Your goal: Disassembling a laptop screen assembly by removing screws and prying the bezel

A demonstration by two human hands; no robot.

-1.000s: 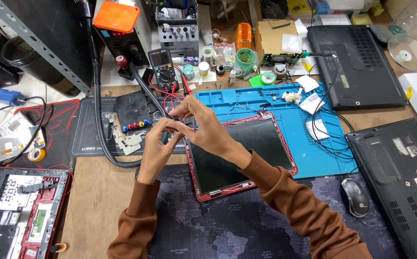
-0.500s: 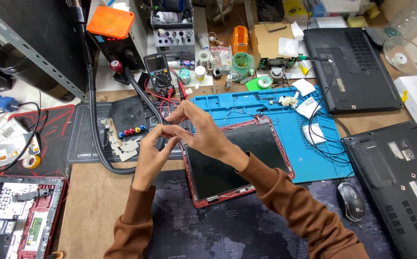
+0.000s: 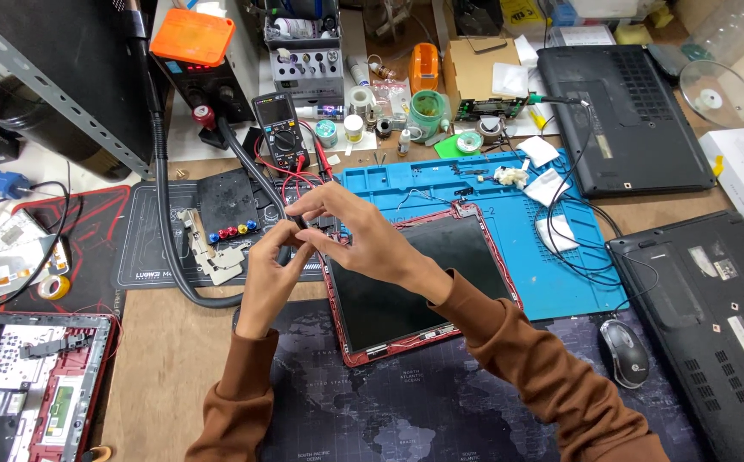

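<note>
Since a second ago my hands hardly shift | left hand (image 3: 271, 272) and right hand (image 3: 363, 235) pinch something too small to identify above the red-framed screen panel's (image 3: 414, 282) far-left corner | risk: it slips into the red leads (image 3: 290, 181).

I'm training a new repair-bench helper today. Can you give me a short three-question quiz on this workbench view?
1. True or false: both hands meet above the top-left corner of the red-framed screen panel.
2. What lies under the panel's upper part: A) the blue mat, B) a metal tray?
3. Which device sits near the panel's lower right corner?

Key: 1 true, the left hand and right hand touch fingertips there. 2 A. 3 the computer mouse.
</note>
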